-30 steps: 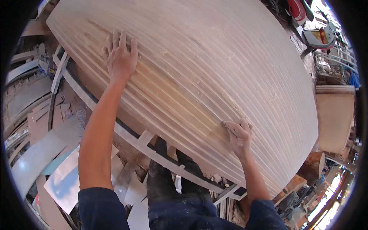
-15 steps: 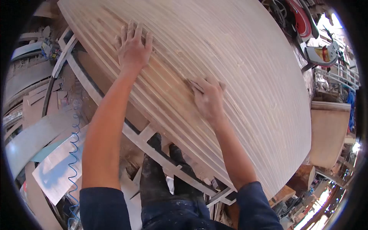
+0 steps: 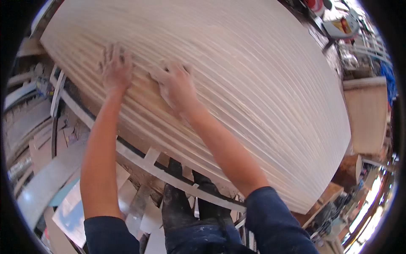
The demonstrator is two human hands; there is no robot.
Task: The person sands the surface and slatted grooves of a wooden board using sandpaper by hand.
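Note:
A large ribbed wooden panel (image 3: 249, 97), pale with dust, spreads out in front of me. My left hand (image 3: 116, 71) lies flat on its left part, with the fingers spread and nothing held. To the right of it, my right hand (image 3: 177, 82) is closed and pressed against the ridges. It grips a thin piece that looks like folded sandpaper, mostly hidden under the fingers and blurred by motion. Browner wood shows between and below the two hands.
A pale frame (image 3: 169, 180) runs beneath the panel's near edge, close to my legs. Boards and offcuts (image 3: 63, 169) lie at the left. On the right stand a brown wooden panel (image 3: 366, 116) and a motorcycle-like vehicle part (image 3: 340, 27).
My right hand has slid up and left along the ridges, closer to my left hand. My left hand also sits further left and lower in view; the camera has shifted.

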